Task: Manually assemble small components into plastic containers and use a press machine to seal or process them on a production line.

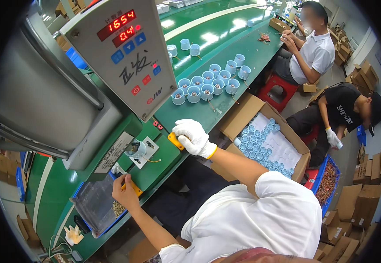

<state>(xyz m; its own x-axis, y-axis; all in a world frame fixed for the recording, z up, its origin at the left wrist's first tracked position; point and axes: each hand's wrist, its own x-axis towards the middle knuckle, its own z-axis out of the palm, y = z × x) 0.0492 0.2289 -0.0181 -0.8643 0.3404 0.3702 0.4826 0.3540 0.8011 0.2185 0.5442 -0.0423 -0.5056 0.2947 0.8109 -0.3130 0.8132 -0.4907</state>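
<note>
My left hand (127, 193), bare, is closed around a yellow control block (134, 187) at the near-left side of a green machine base (157, 162). White-gloved, my right hand (192, 136) curls its fingers over a second yellow block (175, 141) at the base's right corner. Between the hands, a light blue cup (138, 150) stands on a white fixture plate (150, 152), with a thin wire trailing from it. The press head (116, 151) hangs over the cup and partly hides it. Above it is a grey control panel (131, 61) with a lit red display.
Several light blue cups (207, 91) with wires stand on the green bench. To the right, a cardboard box (249, 107) holds more cups. A blue-rimmed tray (95, 204) with small metal parts lies at left, near a glove (73, 235). Two people sit at right, one handling a cup.
</note>
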